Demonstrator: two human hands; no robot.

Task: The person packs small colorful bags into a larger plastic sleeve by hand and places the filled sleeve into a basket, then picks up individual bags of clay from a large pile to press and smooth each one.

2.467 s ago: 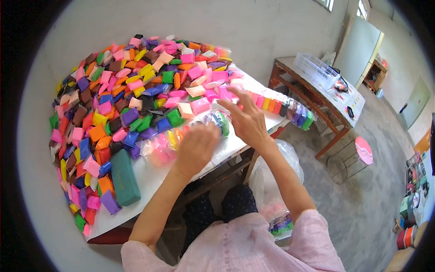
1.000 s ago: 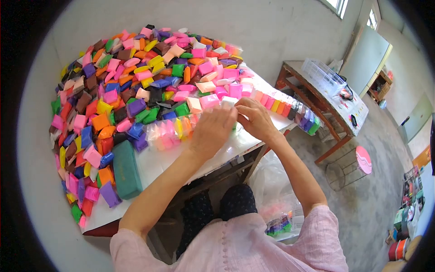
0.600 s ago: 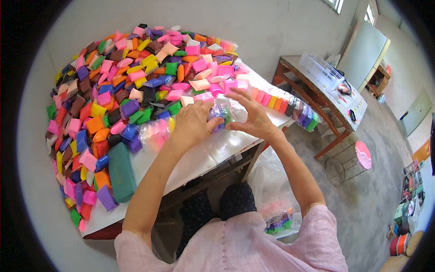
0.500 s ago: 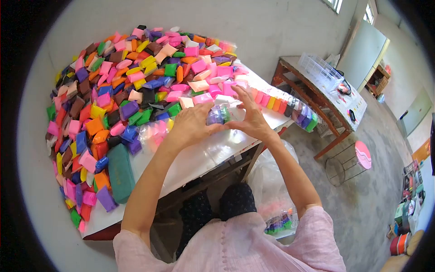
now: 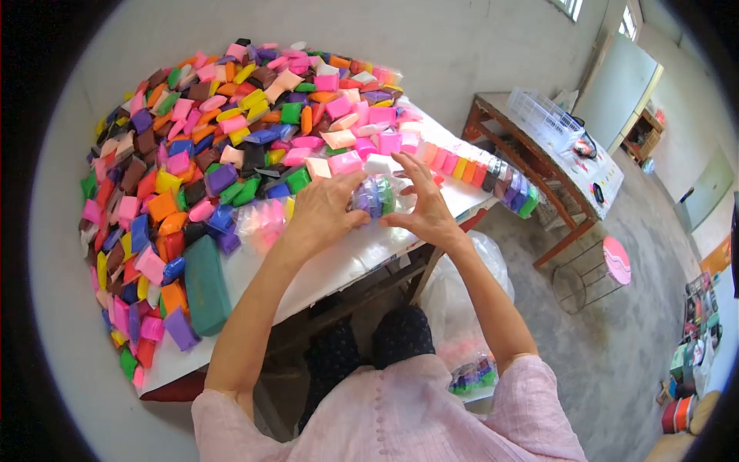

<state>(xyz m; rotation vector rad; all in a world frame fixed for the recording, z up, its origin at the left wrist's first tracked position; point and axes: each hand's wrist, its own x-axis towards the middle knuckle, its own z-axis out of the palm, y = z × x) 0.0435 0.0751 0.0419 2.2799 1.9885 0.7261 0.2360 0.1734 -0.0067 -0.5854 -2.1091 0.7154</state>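
A white table (image 5: 308,281) carries a big heap of small wrapped clay blocks (image 5: 208,131) in many colours. Near its front edge lies a clear bag (image 5: 372,195) with a row of coloured blocks inside. My left hand (image 5: 323,208) grips the bag's left part from above. My right hand (image 5: 422,204) pinches its right end, fingers partly spread. The bag's pink and yellow blocks (image 5: 262,219) show to the left of my left hand.
A finished row of packed blocks (image 5: 481,175) lies along the table's right edge. A dark green case (image 5: 203,285) rests at the front left. A plastic sack (image 5: 462,308) stands by my knee. A wooden table with a white basket (image 5: 543,119) stands to the right.
Both hands have closed in on the bag's purple and green end. The left hand slid from the table front up onto the bag; the right hand came back from the heap.
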